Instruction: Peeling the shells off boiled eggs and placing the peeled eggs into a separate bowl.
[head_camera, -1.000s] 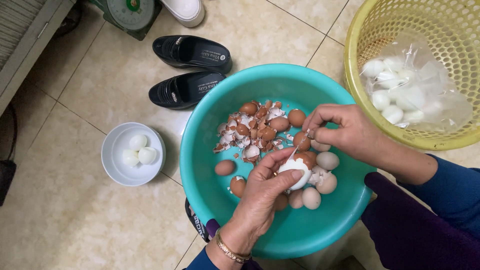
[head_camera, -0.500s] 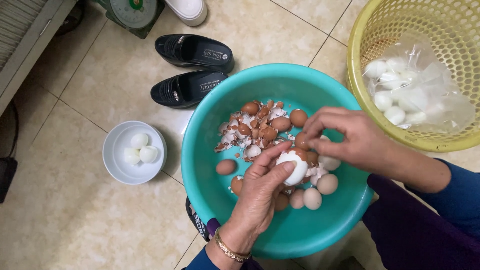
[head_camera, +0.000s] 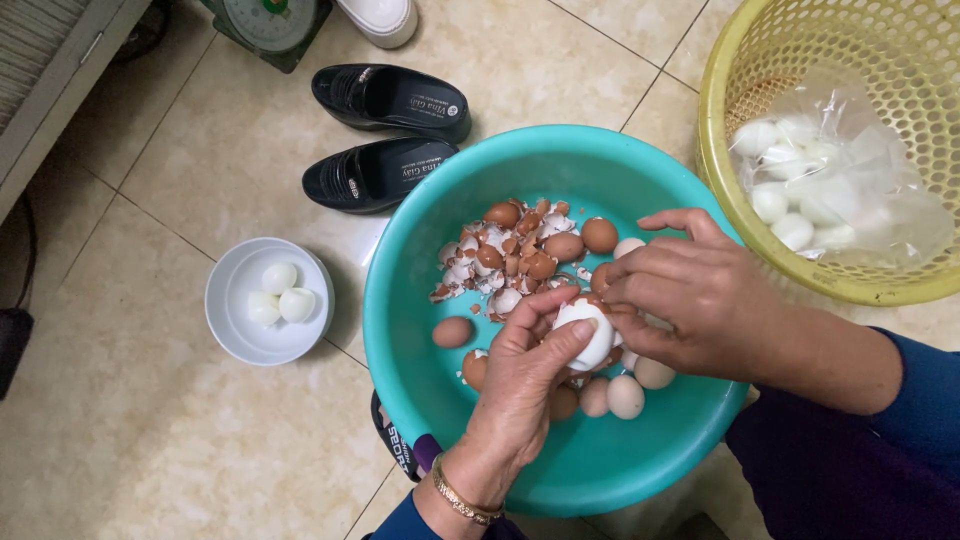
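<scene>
**Both hands closed on one half-peeled egg over the basin**

Since the earlier frames the right hand (head_camera: 700, 300) has drawn in from the pile of shells toward the egg, and the left hand (head_camera: 525, 385) has lifted the egg a little higher against it; the basin, bowl and basket lie as they did

Left grip: narrow, thumb and fingers wrapped around the egg (head_camera: 590, 335), which shows mostly white with a bit of brown shell at its upper edge. Right grip: fingertips pinched together at the egg's top right side, touching it; whether they hold a shell flake I cannot tell

That egg sits between the two hands, above the middle of the teal basin (head_camera: 420, 260). It lies right of the left palm and left of the right palm, its long axis running roughly from lower right to upper left. The left hand carries it; the right only meets its shell edge

Below lie broken shells (head_camera: 505, 255) and unpeeled brown eggs (head_camera: 625, 395). On the floor, left of the basin, a white bowl (head_camera: 235, 340) holds peeled eggs; at right a yellow basket (head_camera: 730, 120) holds a clear bag of more. Two black shoes (head_camera: 385, 135) stand beyond the basin
</scene>
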